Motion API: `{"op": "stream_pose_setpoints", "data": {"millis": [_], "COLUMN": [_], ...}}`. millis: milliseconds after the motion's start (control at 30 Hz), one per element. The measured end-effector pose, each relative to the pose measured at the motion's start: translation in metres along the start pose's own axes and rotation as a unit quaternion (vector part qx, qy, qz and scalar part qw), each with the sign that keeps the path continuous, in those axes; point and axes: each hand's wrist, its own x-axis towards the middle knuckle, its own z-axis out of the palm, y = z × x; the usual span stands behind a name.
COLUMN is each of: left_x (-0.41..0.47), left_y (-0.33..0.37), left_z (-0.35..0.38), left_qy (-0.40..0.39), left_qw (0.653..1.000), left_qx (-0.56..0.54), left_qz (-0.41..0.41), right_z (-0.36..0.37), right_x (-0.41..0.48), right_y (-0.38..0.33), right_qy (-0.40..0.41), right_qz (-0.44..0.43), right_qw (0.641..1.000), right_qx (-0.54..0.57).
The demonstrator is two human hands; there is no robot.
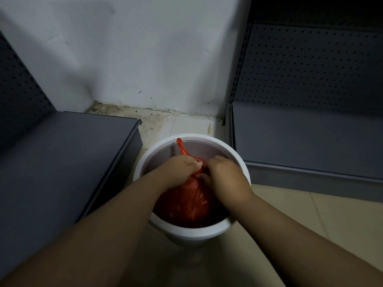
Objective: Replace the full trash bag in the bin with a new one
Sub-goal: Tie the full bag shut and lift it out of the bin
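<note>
A round white bin (157,148) stands on the floor in a corner. Inside it sits a full red trash bag (186,206), its top gathered into a neck. One red strip of the bag sticks up toward the far rim. My left hand (178,169) grips the gathered neck from the left. My right hand (226,175) is closed on the same neck from the right, touching the left hand. Both forearms reach down over the near rim and hide part of the bag.
A grey shelf base (68,162) lies close on the bin's left and another grey shelf with a perforated back panel (310,141) on its right. A white wall (145,59) rises behind. Beige floor tiles (310,214) spread to the near right.
</note>
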Motion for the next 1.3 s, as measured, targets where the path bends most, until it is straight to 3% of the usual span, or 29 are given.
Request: {"op": "stream_pose_setpoints", "data": {"millis": [267, 467, 700, 1033, 1300], "left_x": [0.003, 0.007, 0.010, 0.006, -0.001], "left_y": [-0.009, -0.008, -0.021, -0.020, -0.013], "left_z": [-0.010, -0.010, -0.010, -0.013, -0.018], "left_qy": [-0.015, 0.106, 0.170, 0.188, 0.168], "left_qw": [0.998, 0.981, 0.953, 0.959, 0.960], "left_qx": [0.053, 0.155, 0.246, 0.205, 0.208], "left_qz": [0.006, 0.052, 0.048, 0.060, 0.086], "right_z": [0.003, 0.004, 0.001, -0.006, 0.009], "right_x": [-0.003, -0.005, -0.010, -0.005, 0.012], "right_y": [-0.005, -0.001, 0.002, 0.005, -0.012], "right_qy": [0.000, -0.002, -0.064, -0.134, -0.094], "right_qz": [-0.004, 0.017, 0.072, 0.094, 0.062], "right_qw": [1.000, 0.999, 0.995, 0.986, 0.993], "right_qx": [-0.014, -0.033, -0.028, -0.021, 0.024]}}
